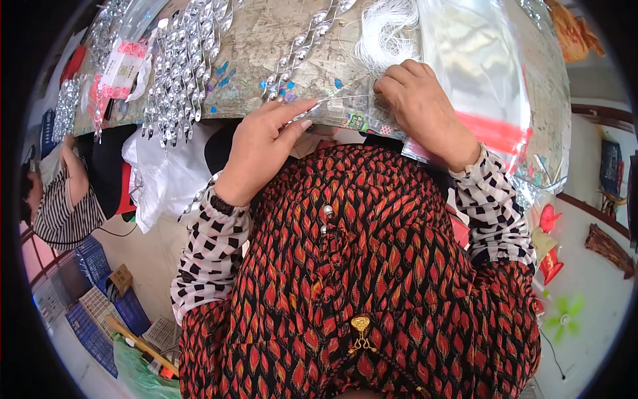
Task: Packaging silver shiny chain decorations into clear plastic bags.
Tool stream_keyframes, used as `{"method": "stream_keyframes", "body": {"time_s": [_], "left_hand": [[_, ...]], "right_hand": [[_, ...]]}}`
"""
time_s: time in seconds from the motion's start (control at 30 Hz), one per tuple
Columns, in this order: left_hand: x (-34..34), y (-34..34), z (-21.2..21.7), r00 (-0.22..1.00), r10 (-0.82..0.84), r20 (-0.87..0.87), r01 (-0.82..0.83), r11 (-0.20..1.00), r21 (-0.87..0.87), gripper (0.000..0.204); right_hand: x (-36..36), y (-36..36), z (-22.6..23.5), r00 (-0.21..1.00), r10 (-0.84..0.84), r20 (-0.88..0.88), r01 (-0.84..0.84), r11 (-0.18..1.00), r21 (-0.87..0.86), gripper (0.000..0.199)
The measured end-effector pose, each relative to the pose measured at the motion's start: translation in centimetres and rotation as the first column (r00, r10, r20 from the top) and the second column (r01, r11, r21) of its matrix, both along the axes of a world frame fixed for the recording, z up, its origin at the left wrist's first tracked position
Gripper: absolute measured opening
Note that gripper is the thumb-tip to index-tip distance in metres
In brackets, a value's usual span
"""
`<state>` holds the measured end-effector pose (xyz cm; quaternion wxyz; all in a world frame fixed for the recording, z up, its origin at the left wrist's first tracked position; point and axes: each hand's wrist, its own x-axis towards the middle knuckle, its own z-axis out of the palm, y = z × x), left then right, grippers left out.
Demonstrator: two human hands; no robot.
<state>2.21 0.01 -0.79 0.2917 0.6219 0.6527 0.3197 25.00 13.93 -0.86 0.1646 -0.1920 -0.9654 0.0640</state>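
Note:
At the table's near edge, my left hand (266,141) is closed, with the tip of a shiny silver strip (307,113) between thumb and fingers. A thin white string (351,97) runs taut from there toward my right hand (420,106), whose fingers are curled shut on it. Beyond my left hand, a silver twisted strip (302,45) stretches away across the table. A loose bundle of white strings (387,34) lies just beyond my right hand. Under that hand's wrist, a small clear packet with coloured print (359,122) rests at the edge.
Clear plastic bags (473,56) with a red band lie on the right of the worn table (259,56). Several silver spiral strips (179,80) hang over the edge at left, beside a pink-and-white packet (123,69). A person in a striped top (63,209) sits at far left.

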Motion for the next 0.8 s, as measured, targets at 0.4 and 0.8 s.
{"method": "stream_keyframes", "body": {"time_s": [0.4,0.8], "left_hand": [[-1.6,-1.4,-0.6,0.996,0.04,-0.085,-0.044,0.998,-0.042,0.028],[-1.1,-1.5,-0.7,0.996,0.048,-0.073,-0.048,0.999,-0.002,0.028]], "right_hand": [[-1.1,-0.6,-1.0,0.996,-0.057,-0.066,0.048,0.989,-0.137,0.015],[-3.0,0.5,-2.2,0.983,-0.15,-0.105,0.147,0.988,-0.04,0.008]]}}
